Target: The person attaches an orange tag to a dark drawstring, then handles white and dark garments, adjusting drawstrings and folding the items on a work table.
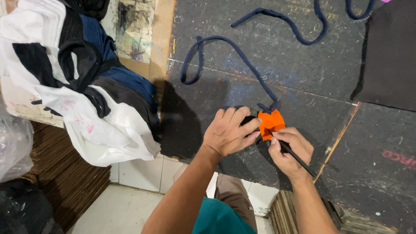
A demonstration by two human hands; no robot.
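1. The orange patch (pixel 270 123) lies on the dark surface (pixel 303 78) at its near edge, just beside the end of the blue cord (pixel 242 60), which loops away across the surface.
2. The left hand (pixel 229 132) presses down on a dark piece (pixel 248 120) at the patch's left edge, fingers (pixel 249 130) flat and close together, tips touching the orange. If that pressure eases, the patch could slide or crumple under the tool.
3. The right hand (pixel 289 149) pinches a thin black stick (pixel 297 157), a pen or tool, fingers closed round it, its tip at the patch's lower edge. Whether the tip touches the fabric is hard to tell. A hard push could drag the small patch out of line or mark the dark piece beneath.
4. The cord end is very near the working spot; a sleeve or wrist catching it could tug the work.
5. Further left, a pile of white, black and blue clothes (pixel 82 78) hangs over the surface edge; it looks loosely stacked and might slump off.
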